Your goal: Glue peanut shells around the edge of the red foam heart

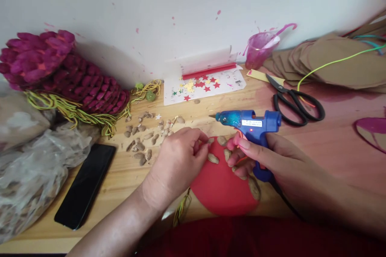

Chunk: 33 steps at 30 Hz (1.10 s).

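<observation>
- Here, your right hand (280,158) grasps a blue plastic glue gun (256,125), its nozzle pointing left.
- Your left hand (179,164) has its thumb and fingers drawn together beside a small tan peanut (210,141); I cannot tell whether they grip it.
- The rounded red sheet (226,192) is in front of you, between your hands, bearing several ridged tan peanuts (213,158).
- To your left, loose brownish peanuts (139,155) lie scattered near a flat black phone (86,186).
- Black-handled metal scissors (283,89) rest to your right.
</observation>
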Each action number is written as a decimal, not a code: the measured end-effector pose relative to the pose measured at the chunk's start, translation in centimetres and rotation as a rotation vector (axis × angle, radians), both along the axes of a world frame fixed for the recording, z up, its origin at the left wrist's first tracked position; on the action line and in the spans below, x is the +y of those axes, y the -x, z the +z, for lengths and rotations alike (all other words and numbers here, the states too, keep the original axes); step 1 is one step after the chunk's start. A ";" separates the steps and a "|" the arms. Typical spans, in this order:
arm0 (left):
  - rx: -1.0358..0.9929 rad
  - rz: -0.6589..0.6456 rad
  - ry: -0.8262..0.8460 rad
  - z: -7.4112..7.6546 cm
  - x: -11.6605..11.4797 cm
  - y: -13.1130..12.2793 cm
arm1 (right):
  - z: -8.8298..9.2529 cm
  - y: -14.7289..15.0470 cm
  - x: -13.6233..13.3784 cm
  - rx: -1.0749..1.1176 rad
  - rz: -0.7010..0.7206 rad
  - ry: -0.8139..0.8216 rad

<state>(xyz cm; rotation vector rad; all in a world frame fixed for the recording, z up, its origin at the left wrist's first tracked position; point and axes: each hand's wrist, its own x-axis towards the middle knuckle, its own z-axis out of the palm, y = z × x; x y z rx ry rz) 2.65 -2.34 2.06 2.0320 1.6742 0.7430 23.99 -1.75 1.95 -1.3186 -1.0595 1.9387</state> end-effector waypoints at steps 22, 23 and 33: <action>0.197 0.014 0.018 0.0 0.3 -1.1 | -0.9 -0.2 0.0 0.039 -0.017 0.052; 0.190 0.017 0.020 0.0 0.3 -1.1 | -0.9 -0.2 0.0 0.044 -0.016 0.049; 0.210 0.009 0.020 -0.1 0.1 -1.0 | -0.8 -0.2 0.1 0.044 -0.047 0.059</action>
